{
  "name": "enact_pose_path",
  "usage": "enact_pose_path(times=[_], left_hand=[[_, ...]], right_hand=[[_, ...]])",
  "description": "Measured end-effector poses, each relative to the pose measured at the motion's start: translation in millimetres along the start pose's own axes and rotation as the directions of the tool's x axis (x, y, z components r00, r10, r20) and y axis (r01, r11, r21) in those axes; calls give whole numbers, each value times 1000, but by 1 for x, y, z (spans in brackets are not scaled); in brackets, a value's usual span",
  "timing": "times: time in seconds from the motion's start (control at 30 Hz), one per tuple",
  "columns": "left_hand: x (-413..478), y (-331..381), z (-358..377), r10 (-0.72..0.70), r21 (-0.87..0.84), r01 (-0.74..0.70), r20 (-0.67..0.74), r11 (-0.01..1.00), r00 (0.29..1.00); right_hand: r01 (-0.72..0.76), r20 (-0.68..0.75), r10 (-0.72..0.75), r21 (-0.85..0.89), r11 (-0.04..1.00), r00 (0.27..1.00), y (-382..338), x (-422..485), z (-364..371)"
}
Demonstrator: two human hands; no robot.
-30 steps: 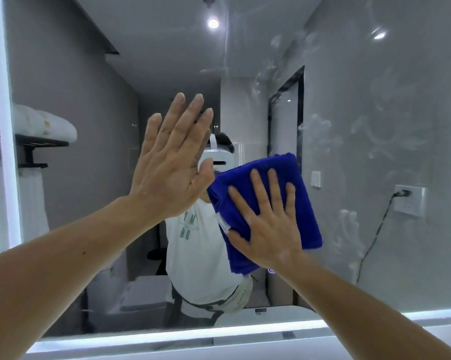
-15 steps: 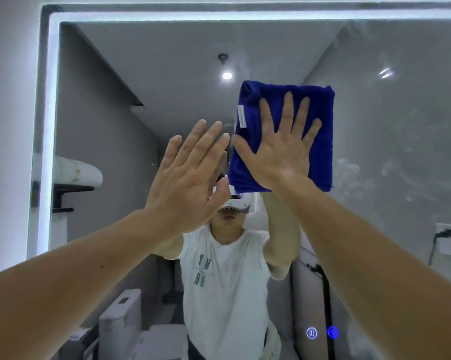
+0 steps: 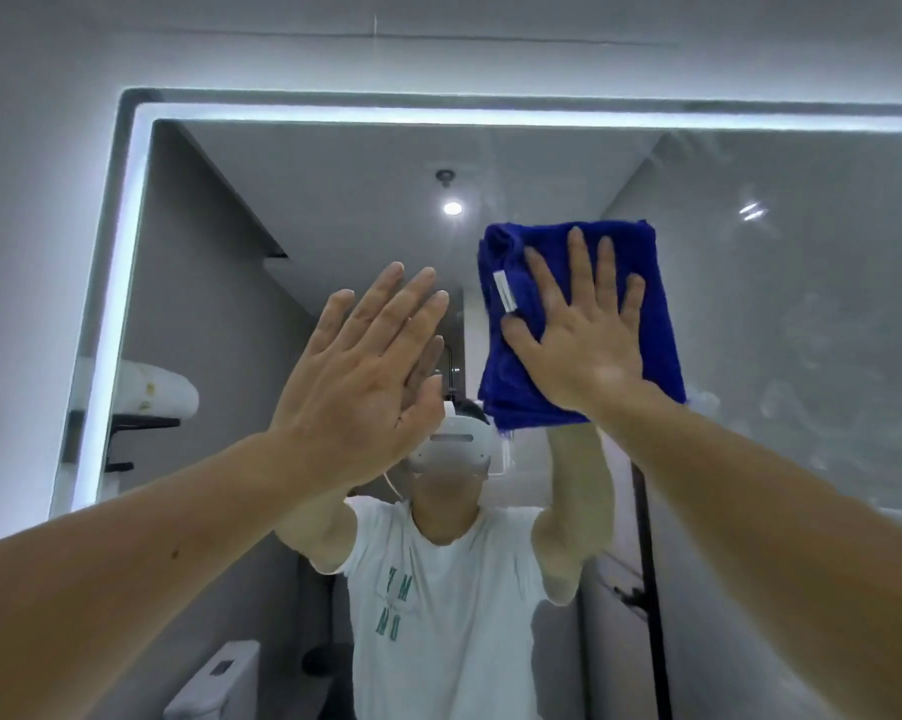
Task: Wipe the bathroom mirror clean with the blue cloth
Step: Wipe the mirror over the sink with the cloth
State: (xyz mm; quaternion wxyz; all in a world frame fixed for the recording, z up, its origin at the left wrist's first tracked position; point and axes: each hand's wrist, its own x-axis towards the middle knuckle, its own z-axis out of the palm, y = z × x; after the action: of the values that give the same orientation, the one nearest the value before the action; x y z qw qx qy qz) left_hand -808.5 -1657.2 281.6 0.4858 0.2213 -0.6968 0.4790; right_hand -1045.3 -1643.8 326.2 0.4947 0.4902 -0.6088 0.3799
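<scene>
The blue cloth (image 3: 646, 283) is folded into a thick pad and pinned flat against the mirror (image 3: 568, 163) by the right hand (image 3: 584, 345). That hand lies spread on top of the cloth with its fingers straight and fanned, pressing rather than gripping. The pad is close to square with no strong long side. Its edges lean a little off upright, and a white label runs along its left edge. Left of the cloth and slightly lower, the left hand (image 3: 355, 387) is held flat with its fingers straight and together. It holds nothing, and its palm faces the glass. Its fingertips seem to meet their own reflection, though how firmly it bears on the glass cannot be told. Cloudy smears (image 3: 802, 366) lie to the right of the cloth and below it. The glass left of the cloth looks clearer, so the next stroke probably needs to go right and down, and that is the working hand's own side. Above the cloth a bare band of glass separates it from the lit strip (image 3: 438, 116) along the mirror's top. By count there is one cloth, one mirror and two hands, and only the right hand is on the cloth.
</scene>
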Motion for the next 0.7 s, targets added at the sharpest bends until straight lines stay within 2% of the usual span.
enact_pose_path(times=[0.07,0.17,0.33,0.43,0.5,0.53,0.6,0.7], left_hand=[[5,-8,-6,-16,-2,16,2,1000,1000],[12,-18,-13,-48,-11,48,-5,999,999],[23,-29,-19,-118,-72,117,-12,991,993],[23,-33,-20,-115,-64,115,11,991,993],[20,-37,-22,-121,-65,122,26,990,992],[18,-40,-24,-127,-61,129,38,990,991],[12,-50,-30,-138,-34,141,65,989,988],[1,-70,-41,-152,3,152,91,988,984]], right_hand=[[-74,4,74,21,997,997,-22,40,-7],[-81,-18,82,35,996,996,-57,68,-11],[196,-66,-193,49,979,979,-85,6,-1],[384,-33,-383,23,923,923,-72,-54,11],[485,12,-485,-37,874,874,-48,-50,10],[491,8,-491,-64,869,871,-37,-35,7],[381,-8,-383,-61,922,924,-25,11,-5],[81,-13,-80,23,996,997,-37,77,-18]])
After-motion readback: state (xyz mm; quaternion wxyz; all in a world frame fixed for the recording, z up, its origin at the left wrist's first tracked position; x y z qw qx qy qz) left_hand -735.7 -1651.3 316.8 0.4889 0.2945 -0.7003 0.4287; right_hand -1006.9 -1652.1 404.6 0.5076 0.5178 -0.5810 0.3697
